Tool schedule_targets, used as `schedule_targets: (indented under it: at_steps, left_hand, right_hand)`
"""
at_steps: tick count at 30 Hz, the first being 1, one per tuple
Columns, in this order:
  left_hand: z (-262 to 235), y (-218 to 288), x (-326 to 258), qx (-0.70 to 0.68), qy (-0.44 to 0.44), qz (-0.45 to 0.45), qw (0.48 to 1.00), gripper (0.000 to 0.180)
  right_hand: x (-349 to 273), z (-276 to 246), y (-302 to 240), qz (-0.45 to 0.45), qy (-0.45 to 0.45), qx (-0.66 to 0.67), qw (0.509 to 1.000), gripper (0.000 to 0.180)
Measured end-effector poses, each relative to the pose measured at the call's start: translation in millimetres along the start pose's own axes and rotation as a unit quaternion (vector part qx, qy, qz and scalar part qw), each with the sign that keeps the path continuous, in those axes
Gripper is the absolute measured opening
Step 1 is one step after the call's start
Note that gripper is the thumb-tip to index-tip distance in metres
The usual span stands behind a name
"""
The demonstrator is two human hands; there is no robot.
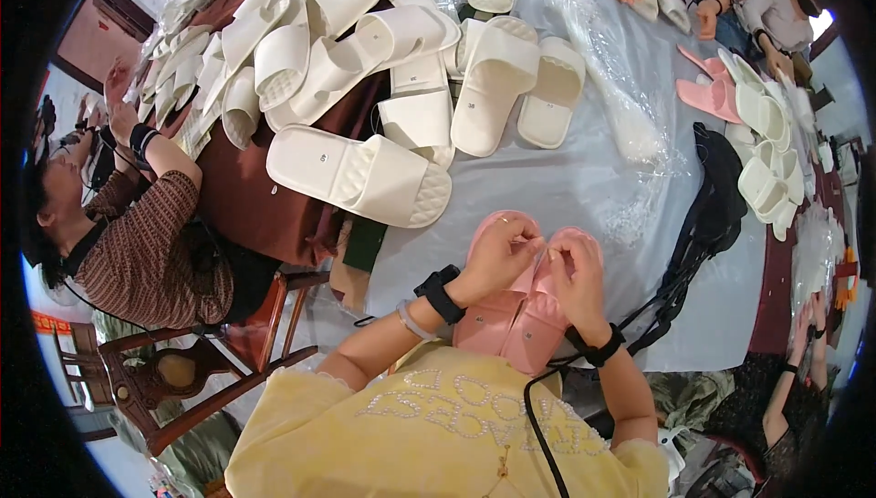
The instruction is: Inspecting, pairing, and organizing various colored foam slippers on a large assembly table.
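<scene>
Pink slippers (491,317) lie beneath left hand (497,253) and right hand (580,283), both pinched nearly closed; held item indeterminable.

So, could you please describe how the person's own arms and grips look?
Short yellow sleeves leave the forearms bare, and the left grip and right grip are ungloved. The left wrist has a black strap and a pale bangle; the right wrist has a black band. A black cable runs near it.

Two nearest pink slippers (531,332), the wearer's two hands (497,256), perhaps twenty-odd white slippers (388,178)
</scene>
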State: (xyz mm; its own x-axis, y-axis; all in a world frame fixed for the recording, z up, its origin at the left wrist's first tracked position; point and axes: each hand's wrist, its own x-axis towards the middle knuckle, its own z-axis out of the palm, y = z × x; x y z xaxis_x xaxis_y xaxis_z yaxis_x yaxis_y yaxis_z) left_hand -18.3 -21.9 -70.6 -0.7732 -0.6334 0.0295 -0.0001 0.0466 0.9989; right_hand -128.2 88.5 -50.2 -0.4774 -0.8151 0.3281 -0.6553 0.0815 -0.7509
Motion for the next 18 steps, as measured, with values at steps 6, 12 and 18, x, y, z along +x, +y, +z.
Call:
schedule_targets:
  at_steps: [6,12,18]
  left_hand:
    - [-8.5,2.2,4.9,0.123,-0.091,-0.012,0.988,0.008]
    - [-0.4,-0.5,0.7,0.033,-0.024,-0.002,0.999,0.009]
    - [-4.9,-4.3,3.3,0.053,-0.049,0.015,0.997,0.01]
  right_hand:
    - [1.2,-1.2,-0.9,0.003,-0.016,-0.003,1.0,0.006]
    - [1.0,-1.1,-0.3,0.009,-0.019,0.005,1.0,0.006]
    - [-0.6,-2.1,0.6,0.015,-0.026,-0.003,1.0,0.008]
